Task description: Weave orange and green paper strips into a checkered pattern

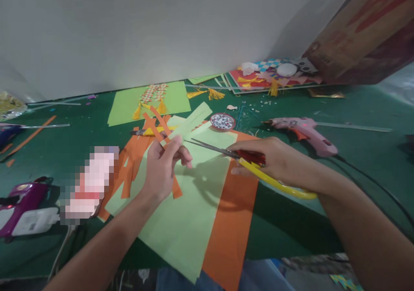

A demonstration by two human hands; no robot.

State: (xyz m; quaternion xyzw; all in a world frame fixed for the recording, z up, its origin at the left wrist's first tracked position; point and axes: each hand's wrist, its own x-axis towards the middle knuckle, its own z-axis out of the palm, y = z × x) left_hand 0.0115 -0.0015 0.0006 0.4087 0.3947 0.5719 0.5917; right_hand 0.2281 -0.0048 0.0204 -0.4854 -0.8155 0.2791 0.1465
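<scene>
My left hand [164,166] is closed, pinching a light green paper strip [190,125] together with an orange strip [161,129] that hangs below the palm. My right hand [268,159] grips scissors [226,152] with red and yellow handles; the blades point left toward the strips, slightly apart. Beneath both hands lie a large light green paper sheet [190,213] and an orange sheet [233,213] on the green table [291,222].
A pink glue gun [304,131] with its cord lies to the right. A dish of googly eyes [222,121] sits behind the scissors. Woven paper with yellow tassels [152,99] rests on green paper. Finished crafts [271,75] and a cardboard box [365,36] are far right; a purple device [22,204] sits left.
</scene>
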